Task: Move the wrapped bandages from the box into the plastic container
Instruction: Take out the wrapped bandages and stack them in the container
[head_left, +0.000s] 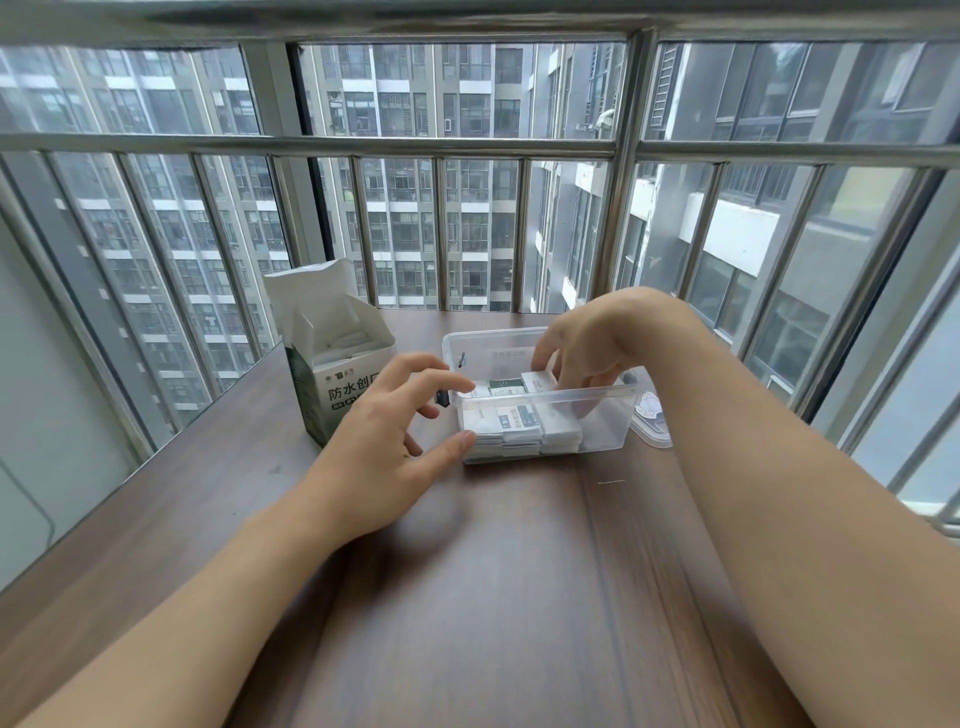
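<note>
Right hand (576, 348) dips into plastic container (597, 410), fingers on wrapped bandages (519, 428) w/ grip unclear. Left hand (395, 415), fingers apart, steadies its corner. Box (332, 358) beyond left hand. Risk: stacks topple if nudged.

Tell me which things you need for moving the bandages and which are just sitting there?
Needed for the job:
- bandage box, flaps open
- wrapped bandages, stacked in the container
- plastic container
- left hand, touching the container's end
- right hand, reaching inside

Just lying about:
- container lid, behind the container
- wooden table
- window railing
</note>
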